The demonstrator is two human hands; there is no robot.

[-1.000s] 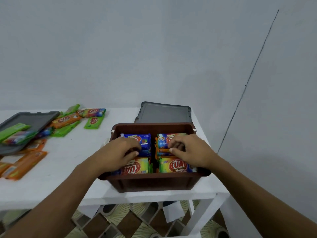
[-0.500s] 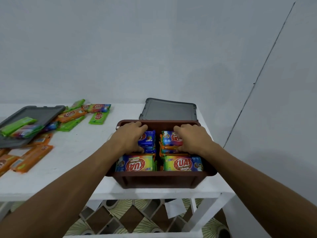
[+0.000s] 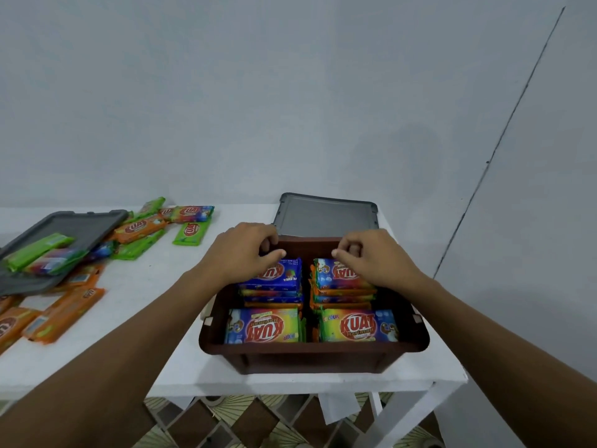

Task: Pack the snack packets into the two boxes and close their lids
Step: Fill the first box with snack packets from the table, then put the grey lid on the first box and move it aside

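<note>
Both hands, left and right, are sliding back to the brown box's far rim, loosely curled and empty; packets are sitting packed, lid waiting behind on the table

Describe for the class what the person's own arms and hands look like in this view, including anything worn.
Both forearms are bare as far as the frame shows: no sleeves, watch, bracelets or gloves. The left hand and right hand show no rings on the visible parts. Fingernails look short and unpainted.
</note>
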